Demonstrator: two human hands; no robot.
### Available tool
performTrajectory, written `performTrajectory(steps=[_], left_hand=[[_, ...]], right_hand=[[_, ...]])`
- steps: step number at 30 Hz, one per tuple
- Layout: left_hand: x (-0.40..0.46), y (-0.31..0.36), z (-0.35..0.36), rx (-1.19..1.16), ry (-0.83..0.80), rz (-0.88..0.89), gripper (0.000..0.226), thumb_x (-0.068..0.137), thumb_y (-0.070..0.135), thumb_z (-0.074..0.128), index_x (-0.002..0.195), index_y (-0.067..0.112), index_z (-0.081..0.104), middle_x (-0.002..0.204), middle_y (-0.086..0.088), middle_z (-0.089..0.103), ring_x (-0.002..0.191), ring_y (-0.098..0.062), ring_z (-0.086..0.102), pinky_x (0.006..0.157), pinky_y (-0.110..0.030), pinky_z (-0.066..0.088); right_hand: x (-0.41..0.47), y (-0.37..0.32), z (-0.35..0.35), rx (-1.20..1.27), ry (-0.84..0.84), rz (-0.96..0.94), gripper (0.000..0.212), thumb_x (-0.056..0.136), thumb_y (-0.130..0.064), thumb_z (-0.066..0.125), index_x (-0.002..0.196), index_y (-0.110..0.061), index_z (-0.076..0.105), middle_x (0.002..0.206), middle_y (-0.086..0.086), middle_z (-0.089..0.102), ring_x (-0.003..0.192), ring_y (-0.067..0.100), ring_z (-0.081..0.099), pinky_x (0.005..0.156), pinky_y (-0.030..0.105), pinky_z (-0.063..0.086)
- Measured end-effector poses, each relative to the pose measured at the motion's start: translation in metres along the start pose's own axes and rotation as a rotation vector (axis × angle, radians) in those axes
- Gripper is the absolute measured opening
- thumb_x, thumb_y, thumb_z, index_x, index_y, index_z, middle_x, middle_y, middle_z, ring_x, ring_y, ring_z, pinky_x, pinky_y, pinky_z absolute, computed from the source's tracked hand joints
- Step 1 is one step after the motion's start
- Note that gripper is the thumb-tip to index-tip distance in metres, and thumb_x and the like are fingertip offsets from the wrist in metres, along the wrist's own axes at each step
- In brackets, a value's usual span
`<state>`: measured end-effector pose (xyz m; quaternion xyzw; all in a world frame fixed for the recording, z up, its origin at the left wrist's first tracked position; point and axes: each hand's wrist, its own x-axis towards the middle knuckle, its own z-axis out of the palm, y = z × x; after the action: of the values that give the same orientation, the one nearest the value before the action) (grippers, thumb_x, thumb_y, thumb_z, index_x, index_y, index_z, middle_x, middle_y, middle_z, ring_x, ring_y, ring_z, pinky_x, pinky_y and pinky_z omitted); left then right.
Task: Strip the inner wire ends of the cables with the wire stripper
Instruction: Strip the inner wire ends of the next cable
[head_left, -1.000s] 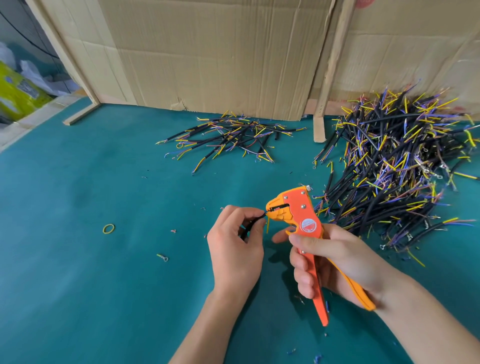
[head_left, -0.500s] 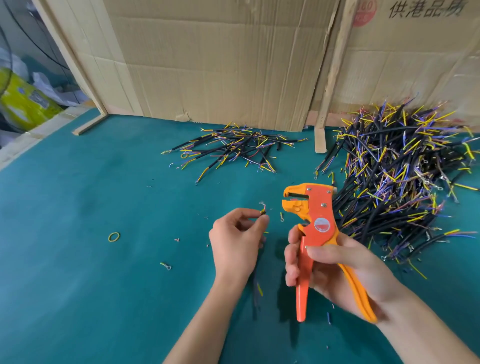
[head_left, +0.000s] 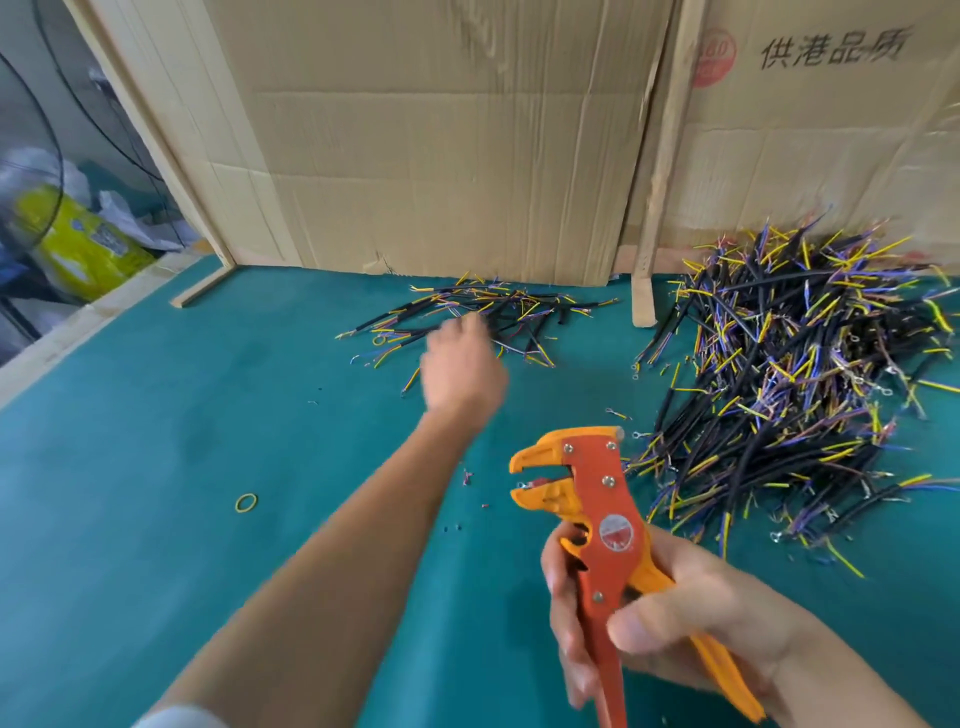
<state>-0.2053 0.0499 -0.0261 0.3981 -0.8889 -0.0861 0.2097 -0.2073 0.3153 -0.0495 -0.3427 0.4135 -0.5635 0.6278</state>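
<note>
My right hand grips the handles of the orange and yellow wire stripper, held upright near the front, with its jaws parted and pointing left. My left hand is stretched far forward and blurred, over the near edge of the small pile of black cables with yellow and purple inner wires. Motion blur hides its fingers, and I cannot tell whether it holds a cable. A large heap of the same cables lies to the right of the stripper.
The green table mat carries a yellow rubber band and small scraps of insulation. Cardboard sheets stand along the back, with a wooden strip between the two piles. Clutter lies beyond the left table edge.
My left hand left its spot beside the stripper jaws, where it pinched a cable, and swung forward to the small pile. The stripper stayed in my right hand, its jaws now parted.
</note>
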Motion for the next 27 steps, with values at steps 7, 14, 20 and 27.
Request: performTrajectory(steps=[7, 14, 20, 27], left_hand=[[0.018, -0.086, -0.003, 0.003, -0.022, -0.258, 0.02, 0.093, 0.016, 0.059, 0.106, 0.003, 0.066, 0.112, -0.024, 0.065, 0.104, -0.044, 0.061, 0.079, -0.043, 0.049], [-0.025, -0.097, -0.031, -0.192, 0.23, -0.245, 0.017, 0.091, 0.017, 0.054, 0.087, 0.008, 0.068, 0.09, -0.012, 0.067, 0.087, -0.037, 0.059, 0.073, -0.035, 0.042], [-0.085, -0.104, -0.067, -0.785, 0.439, -0.29, 0.011, 0.087, 0.018, 0.067, 0.079, 0.025, 0.071, 0.069, 0.007, 0.071, 0.068, -0.018, 0.068, 0.065, -0.026, 0.053], [-0.105, -0.084, -0.09, -1.218, 0.359, -0.173, 0.023, 0.087, 0.011, 0.076, 0.069, 0.025, 0.074, 0.068, 0.008, 0.069, 0.068, -0.016, 0.062, 0.06, -0.02, 0.05]], right_hand=[[0.007, 0.002, 0.005, 0.102, -0.081, -0.001, 0.037, 0.085, -0.003, 0.075, 0.117, -0.002, 0.057, 0.101, 0.026, 0.064, 0.086, 0.037, 0.064, 0.089, 0.052, 0.048], [0.009, 0.001, 0.003, 0.09, -0.007, 0.028, 0.036, 0.085, -0.003, 0.076, 0.116, -0.001, 0.058, 0.101, 0.028, 0.062, 0.085, 0.039, 0.063, 0.09, 0.054, 0.048], [0.009, 0.0, 0.006, 0.131, 0.012, 0.033, 0.033, 0.083, -0.003, 0.076, 0.113, -0.001, 0.061, 0.098, 0.029, 0.062, 0.083, 0.039, 0.063, 0.088, 0.053, 0.05], [0.009, 0.001, 0.006, 0.152, 0.045, 0.046, 0.036, 0.081, -0.004, 0.079, 0.112, 0.001, 0.063, 0.097, 0.029, 0.062, 0.082, 0.04, 0.062, 0.087, 0.053, 0.05]])
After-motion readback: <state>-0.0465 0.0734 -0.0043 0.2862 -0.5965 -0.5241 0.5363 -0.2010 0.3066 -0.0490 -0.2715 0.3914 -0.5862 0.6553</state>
